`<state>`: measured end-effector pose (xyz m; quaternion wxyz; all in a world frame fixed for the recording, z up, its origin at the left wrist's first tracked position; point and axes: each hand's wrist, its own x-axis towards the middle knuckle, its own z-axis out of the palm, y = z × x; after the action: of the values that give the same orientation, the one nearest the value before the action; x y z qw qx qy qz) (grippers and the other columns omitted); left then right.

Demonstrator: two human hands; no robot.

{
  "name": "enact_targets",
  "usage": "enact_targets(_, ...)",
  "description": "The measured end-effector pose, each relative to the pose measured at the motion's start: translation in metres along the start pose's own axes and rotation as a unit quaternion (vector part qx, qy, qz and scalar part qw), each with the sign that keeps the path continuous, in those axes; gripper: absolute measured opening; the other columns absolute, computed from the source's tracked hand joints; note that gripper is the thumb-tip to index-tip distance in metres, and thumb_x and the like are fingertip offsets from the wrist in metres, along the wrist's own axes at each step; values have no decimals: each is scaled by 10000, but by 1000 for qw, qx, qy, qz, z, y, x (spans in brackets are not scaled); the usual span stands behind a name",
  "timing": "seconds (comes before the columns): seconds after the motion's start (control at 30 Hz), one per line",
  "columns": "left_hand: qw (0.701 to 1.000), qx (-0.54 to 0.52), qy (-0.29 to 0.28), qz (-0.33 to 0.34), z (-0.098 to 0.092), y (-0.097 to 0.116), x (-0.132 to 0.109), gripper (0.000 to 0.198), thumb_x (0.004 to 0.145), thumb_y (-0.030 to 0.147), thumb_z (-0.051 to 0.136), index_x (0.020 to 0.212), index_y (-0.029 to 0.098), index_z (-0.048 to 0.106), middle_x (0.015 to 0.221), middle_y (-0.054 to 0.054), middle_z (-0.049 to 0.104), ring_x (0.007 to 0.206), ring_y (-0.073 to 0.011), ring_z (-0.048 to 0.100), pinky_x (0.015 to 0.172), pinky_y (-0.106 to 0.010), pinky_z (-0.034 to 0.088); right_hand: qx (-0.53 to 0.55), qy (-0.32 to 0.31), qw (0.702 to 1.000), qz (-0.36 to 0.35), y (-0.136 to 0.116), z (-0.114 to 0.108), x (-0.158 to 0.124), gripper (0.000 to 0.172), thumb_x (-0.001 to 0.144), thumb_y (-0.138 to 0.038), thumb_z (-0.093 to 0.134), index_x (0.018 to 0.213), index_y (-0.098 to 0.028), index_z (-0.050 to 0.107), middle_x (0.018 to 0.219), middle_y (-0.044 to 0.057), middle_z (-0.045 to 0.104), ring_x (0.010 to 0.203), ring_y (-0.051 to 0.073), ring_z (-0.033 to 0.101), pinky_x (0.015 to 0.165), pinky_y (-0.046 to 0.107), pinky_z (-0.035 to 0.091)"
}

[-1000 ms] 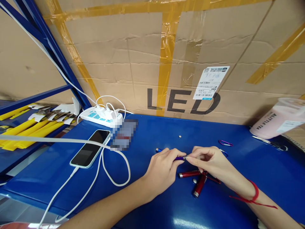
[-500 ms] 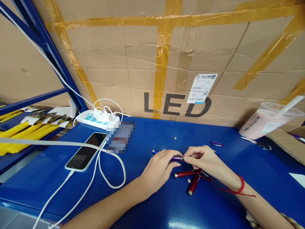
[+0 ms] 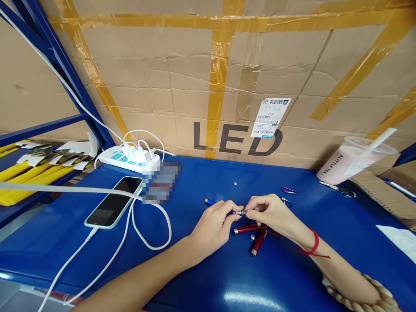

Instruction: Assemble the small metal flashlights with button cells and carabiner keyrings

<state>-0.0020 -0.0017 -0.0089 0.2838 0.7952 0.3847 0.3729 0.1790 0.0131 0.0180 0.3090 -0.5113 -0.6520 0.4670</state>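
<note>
I record the left hand (image 3: 209, 224) with fingers closed on a purple tube (image 3: 237, 212), the right hand (image 3: 270, 213) pinching its silvery tip (image 3: 243, 212), at six o'clock from the LED lettering (image 3: 226, 139). Judged risk: a slack pinch could drop it among red tubes (image 3: 259, 242) at five o'clock.

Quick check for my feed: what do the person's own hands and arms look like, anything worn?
Both the left hand and right hand are ungloved, with bare forearms. The right wrist wears a red string bracelet with loose ends; farther up sits a chunky beige-brown band, cuff or bracelet unclear. No band shows on the left.
</note>
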Motion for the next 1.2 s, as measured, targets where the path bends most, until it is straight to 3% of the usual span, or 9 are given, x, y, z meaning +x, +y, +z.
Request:
enact_targets(0.23, 999, 13, 32, 26, -1, -3, 1, 138, 856, 112, 538, 828, 204, 637, 896, 13, 727, 741, -146, 607, 732, -255, 476, -32, 4, 999, -18, 7, 1, -1, 254, 668, -388, 700, 637, -139, 654, 511, -17, 547, 394, 60, 417, 392, 202, 319)
enact_targets(0.4, 999, -9, 34, -1, 1, -4, 0, 107, 856, 147, 543, 859, 207, 631, 911, 7, 719, 756, -145, 629, 700, -240, 487, -38, 7, 998, -42, 10, 0, -1, 258, 690, -398, 687, 645, -145, 665, 564, -6, 564, 411, 64, 447, 406, 205, 338)
enact_targets(0.6, 999, -23, 15, -24, 4, -1, -2, 100, 868, 163, 514, 893, 195, 606, 946, -15, 709, 796, -153, 660, 659, -216, 486, -21, -10, 1000, -12, 10, -1, 2, 252, 680, -391, 697, 653, -144, 653, 450, -34, 498, 392, 72, 433, 399, 201, 323)
enact_targets(0.8, 999, -33, 7, -26, 2, 1, -1, 137, 883, 181, 499, 965, 196, 608, 965, -20, 705, 871, -164, 662, 700, -218, 488, 6, -23, 1000, -9, 6, -2, 1, 289, 675, -421, 696, 651, -137, 648, 422, -46, 465, 385, 63, 398, 394, 198, 298)
enact_targets(1.0, 998, -50, 5, -22, 1, 2, 3, 229, 892, 176, 492, 1087, 197, 608, 1058, -31, 691, 942, -167, 646, 820, -241, 478, 4, 0, 1000, -25, 6, -2, 1, 328, 692, -469, 675, 673, -143, 645, 486, -23, 529, 394, 65, 415, 396, 204, 306)
enact_targets(1.2, 999, -20, 33, -24, 0, 1, 5, 207, 871, 160, 518, 1018, 196, 659, 961, -32, 716, 851, -177, 655, 789, -261, 483, -20, 8, 999, -26, 5, 2, -1, 365, 738, -508, 631, 731, -144, 662, 492, -21, 523, 399, 74, 436, 390, 202, 306)
